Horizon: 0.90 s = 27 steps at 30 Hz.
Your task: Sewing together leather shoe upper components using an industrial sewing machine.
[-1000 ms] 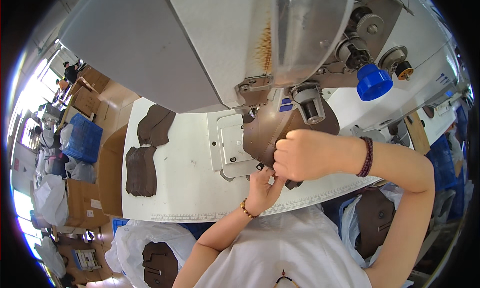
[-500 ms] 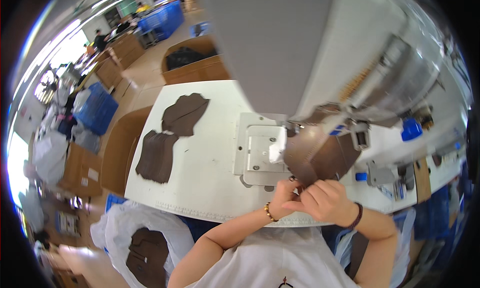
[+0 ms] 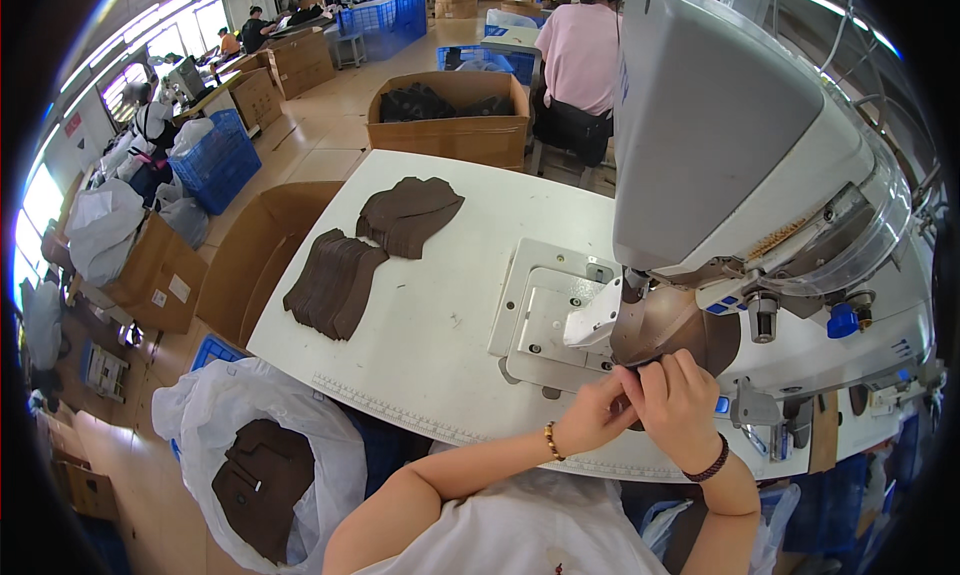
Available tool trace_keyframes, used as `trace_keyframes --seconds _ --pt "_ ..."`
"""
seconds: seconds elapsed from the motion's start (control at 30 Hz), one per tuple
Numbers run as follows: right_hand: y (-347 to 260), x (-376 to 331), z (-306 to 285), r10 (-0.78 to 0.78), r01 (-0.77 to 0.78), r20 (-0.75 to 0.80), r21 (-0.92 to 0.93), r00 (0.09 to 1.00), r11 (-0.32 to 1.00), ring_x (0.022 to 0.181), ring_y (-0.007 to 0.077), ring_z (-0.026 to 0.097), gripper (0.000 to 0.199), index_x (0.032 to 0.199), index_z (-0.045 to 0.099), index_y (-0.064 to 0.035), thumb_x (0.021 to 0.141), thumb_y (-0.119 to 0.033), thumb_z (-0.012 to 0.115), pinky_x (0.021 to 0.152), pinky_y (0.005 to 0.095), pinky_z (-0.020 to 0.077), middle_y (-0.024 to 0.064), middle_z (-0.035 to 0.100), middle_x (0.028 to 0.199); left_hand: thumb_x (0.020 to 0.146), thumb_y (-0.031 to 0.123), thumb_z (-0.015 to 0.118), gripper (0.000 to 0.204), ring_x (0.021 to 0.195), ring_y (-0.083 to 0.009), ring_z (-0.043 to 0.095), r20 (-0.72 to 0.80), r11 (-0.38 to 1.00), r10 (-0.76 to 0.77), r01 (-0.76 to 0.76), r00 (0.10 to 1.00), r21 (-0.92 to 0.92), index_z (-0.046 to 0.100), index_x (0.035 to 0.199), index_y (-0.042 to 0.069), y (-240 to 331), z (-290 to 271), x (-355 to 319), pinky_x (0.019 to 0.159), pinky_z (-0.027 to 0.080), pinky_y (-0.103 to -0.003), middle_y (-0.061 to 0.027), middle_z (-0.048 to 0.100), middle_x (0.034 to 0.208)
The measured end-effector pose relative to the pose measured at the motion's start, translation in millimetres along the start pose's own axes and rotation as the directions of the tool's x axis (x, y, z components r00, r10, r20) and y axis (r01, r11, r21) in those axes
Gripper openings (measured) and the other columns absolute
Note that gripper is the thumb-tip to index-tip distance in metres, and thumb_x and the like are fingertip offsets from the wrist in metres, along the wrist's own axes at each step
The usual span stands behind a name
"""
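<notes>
A brown, leather-like curved piece [image 3: 662, 330] sits at the stitching end of a large white and grey sewing machine [image 3: 740, 145]. My right hand [image 3: 676, 407] is closed on the near edge of this piece, thumb and fingers pinched together. Right beside it, my left hand [image 3: 598, 415] has its fingers curled against the same edge, thumb side touching the right hand; its fingertips are partly hidden. Left of the machine's white metal plate [image 3: 520, 320], a fanned stack of brown pieces [image 3: 335, 285] and a smaller stack [image 3: 412, 215] lie on the white table.
A white plastic bag [image 3: 345, 465] holding brown pieces [image 3: 262, 487] hangs below the table's left edge. Open cardboard boxes [image 3: 450, 140] stand beyond and left of the table [image 3: 440, 355]. A person in a pink top [image 3: 580, 60] sits behind the machine. Blue crates [image 3: 215, 165] stand farther left.
The view has swung, shifting the whole scene. Both hands stay together at the near edge of the brown piece, which now sits tucked closer under the machine's head.
</notes>
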State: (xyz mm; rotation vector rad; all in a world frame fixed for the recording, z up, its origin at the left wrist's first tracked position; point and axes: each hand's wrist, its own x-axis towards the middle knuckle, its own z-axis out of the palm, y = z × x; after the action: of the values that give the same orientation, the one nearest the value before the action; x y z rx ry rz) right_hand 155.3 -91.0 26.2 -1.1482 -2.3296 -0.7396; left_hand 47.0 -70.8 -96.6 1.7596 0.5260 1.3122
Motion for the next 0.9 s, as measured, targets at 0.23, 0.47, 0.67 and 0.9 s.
trace_keyframes --seconds 0.23,0.47,0.67,0.9 --pt "16.2 -0.1 -6.1 0.078 -0.09 0.056 0.249 0.995 0.964 0.058 0.0195 0.049 0.024 0.069 0.047 -0.0079 0.073 -0.014 0.07 0.043 0.0317 0.0387 0.0026 0.043 0.063 0.089 0.011 0.059 0.016 0.067 -0.008 0.061 0.114 0.887 -0.277 0.3 0.954 -0.352 0.062 0.091 -0.005 29.7 -26.4 21.0 0.056 0.048 -0.022 -0.0059 0.065 0.074" --pt "68.9 -19.7 21.5 0.489 -0.459 -0.04 0.288 0.871 0.84 0.067 0.0325 0.057 0.018 0.084 0.055 -0.0022 0.076 -0.012 0.068 0.052 0.0399 0.0449 0.0161 0.058 0.081 0.092 0.015 0.056 0.019 0.064 -0.0075 0.061 0.187 0.752 -0.464 0.497 0.866 -0.434 0.062 0.09 -0.003 26.4 -15.6 9.0 0.053 0.045 -0.019 -0.0046 0.064 0.077" --pt "72.2 -38.3 36.1 0.518 -0.485 -0.029 0.313 0.855 0.817 0.08 0.032 0.055 0.022 0.093 0.057 -0.002 0.073 -0.009 0.064 0.062 0.0389 0.0453 0.0143 0.056 0.095 0.091 0.008 0.055 0.01 0.068 -0.0126 0.062 0.263 0.467 -0.575 0.574 0.775 -0.672 0.061 0.092 0.0 21.9 -2.2 4.0 0.058 0.044 -0.023 -0.0066 0.065 0.078" --pt "35.5 -41.9 -8.3 -0.018 0.008 0.025 0.354 1.0 0.935 0.095 0.026 0.053 0.036 0.103 0.059 -0.0033 0.07 -0.015 0.065 0.078 0.0436 0.0409 0.0104 0.056 0.113 0.084 -0.005 0.055 0.037 0.109 -0.0165 0.054 0.464 0.645 -0.24 0.497 0.853 -0.581 0.048 0.121 -0.003 34.6 -23.9 9.9 0.083 0.046 -0.03 -0.0111 0.056 0.116"
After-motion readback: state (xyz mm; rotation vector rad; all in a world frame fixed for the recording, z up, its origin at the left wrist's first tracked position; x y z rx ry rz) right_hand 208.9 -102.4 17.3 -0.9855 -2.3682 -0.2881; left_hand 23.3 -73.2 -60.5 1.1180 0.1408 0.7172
